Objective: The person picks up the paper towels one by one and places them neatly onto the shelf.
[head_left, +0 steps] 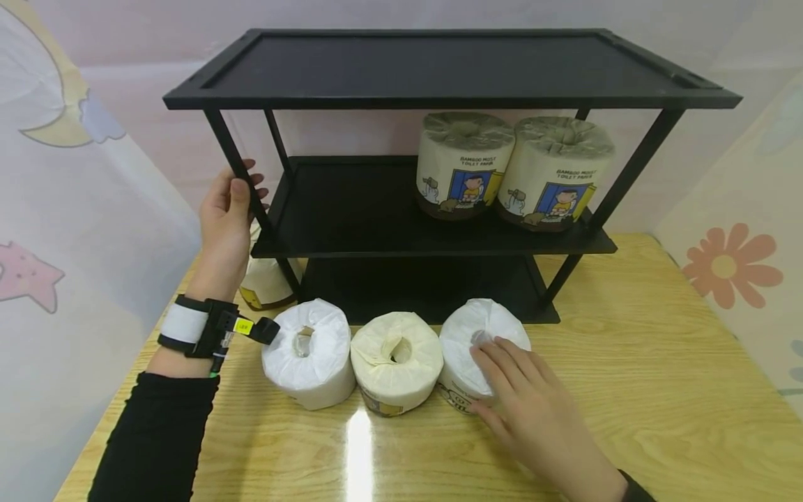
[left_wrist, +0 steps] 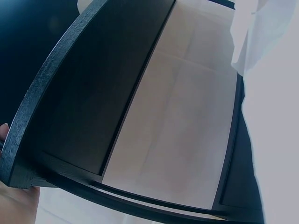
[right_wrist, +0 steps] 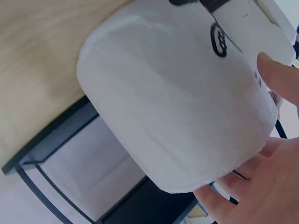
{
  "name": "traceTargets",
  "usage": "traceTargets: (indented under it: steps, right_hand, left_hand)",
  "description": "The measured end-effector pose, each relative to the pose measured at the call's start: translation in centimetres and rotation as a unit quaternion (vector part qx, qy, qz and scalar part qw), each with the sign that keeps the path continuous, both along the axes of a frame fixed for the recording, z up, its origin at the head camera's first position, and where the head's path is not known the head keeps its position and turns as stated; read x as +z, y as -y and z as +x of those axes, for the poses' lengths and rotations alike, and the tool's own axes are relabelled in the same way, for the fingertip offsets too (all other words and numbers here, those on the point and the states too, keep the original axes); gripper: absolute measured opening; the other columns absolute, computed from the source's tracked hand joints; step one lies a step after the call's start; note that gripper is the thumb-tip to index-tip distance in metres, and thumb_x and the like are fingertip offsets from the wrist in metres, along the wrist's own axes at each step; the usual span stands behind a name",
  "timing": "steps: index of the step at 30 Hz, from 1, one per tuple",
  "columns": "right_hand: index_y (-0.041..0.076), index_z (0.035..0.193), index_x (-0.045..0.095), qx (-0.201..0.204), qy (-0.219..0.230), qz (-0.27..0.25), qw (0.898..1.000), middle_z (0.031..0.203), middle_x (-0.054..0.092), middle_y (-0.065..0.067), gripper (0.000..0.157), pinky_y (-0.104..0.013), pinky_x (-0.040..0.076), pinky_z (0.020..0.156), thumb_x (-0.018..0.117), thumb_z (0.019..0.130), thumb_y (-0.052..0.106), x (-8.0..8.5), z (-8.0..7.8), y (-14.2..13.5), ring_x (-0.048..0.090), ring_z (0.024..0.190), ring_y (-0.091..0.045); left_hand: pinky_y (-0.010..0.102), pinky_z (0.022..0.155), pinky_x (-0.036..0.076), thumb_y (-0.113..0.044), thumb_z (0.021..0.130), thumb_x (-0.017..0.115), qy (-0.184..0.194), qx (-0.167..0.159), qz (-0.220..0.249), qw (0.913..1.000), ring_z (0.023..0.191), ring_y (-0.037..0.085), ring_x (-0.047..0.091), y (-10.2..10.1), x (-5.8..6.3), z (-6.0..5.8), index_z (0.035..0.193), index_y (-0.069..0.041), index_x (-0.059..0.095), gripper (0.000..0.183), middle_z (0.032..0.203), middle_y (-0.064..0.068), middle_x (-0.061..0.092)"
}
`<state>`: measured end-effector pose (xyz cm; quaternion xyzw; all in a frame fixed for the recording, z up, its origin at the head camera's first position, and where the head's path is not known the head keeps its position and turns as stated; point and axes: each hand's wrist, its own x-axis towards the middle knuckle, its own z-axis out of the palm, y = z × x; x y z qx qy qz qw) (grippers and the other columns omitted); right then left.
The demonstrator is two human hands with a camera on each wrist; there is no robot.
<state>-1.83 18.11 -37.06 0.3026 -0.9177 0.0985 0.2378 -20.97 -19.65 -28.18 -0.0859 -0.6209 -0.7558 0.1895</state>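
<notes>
My left hand (head_left: pixel 227 213) grips the left front post of a black shelf rack (head_left: pixel 351 216), thumb in front and fingers behind; in the left wrist view only part of that hand (left_wrist: pixel 18 205) shows at the lower left. My right hand (head_left: pixel 539 411) touches the white-wrapped toilet roll (head_left: pixel 467 341) at the right of a row of three. Its fingers lie fairly straight over the top and the thumb is near the printed side. In the right wrist view the same roll (right_wrist: pixel 173 102) fills the middle. Beside it stand a cream roll (head_left: pixel 389 383) and another white roll (head_left: pixel 316 369).
Two printed toilet rolls, one (head_left: pixel 464 157) touching the other (head_left: pixel 548 167), stand on the middle shelf's right side. Another roll (head_left: pixel 266 282) is partly hidden behind the left post. The rack stands on a wooden table (head_left: pixel 640 390) against patterned wall sheeting.
</notes>
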Motion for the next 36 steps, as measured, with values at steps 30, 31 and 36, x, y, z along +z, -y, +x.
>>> traceTargets:
  steps: [30, 31, 36]
  right_hand:
    - [-0.006, 0.127, 0.059, 0.058, -0.030, -0.036, 0.997, 0.121, 0.063, -0.017, 0.062, -0.034, 0.027, 0.110, 0.028, 0.107, 0.045, -1.2, -0.8, -0.7, 0.056, 0.115, -0.034]
    - [-0.006, 0.127, 0.059, 0.058, -0.026, -0.037, 0.997, 0.121, 0.063, -0.017, 0.062, -0.033, 0.027, 0.110, 0.029, 0.107, 0.045, -1.2, -0.8, -0.8, 0.055, 0.115, -0.034]
    - [-0.004, 0.127, 0.060, 0.058, -0.019, -0.040, 0.997, 0.119, 0.064, -0.015, 0.061, -0.032, 0.027, 0.109, 0.031, 0.107, 0.045, -1.4, -0.7, -1.0, 0.055, 0.114, -0.032]
  left_hand:
    - [0.025, 0.091, 0.047, -0.046, 0.078, 0.060, -0.006, -0.001, 0.002, 1.0000, 0.105, 0.022, 0.054, 0.0, -0.1, -0.1, 0.127, -0.010, 0.062, 0.061, 0.117, 0.008, 0.055]
    - [0.025, 0.091, 0.046, -0.045, 0.078, 0.060, -0.006, -0.003, 0.003, 1.0000, 0.105, 0.021, 0.054, 0.0, -0.1, -0.1, 0.127, -0.010, 0.061, 0.061, 0.117, 0.008, 0.055]
    - [0.025, 0.093, 0.046, -0.045, 0.079, 0.060, -0.004, -0.003, -0.002, 1.0000, 0.106, 0.021, 0.054, 0.0, -0.1, 0.0, 0.128, -0.010, 0.061, 0.059, 0.118, 0.008, 0.054]
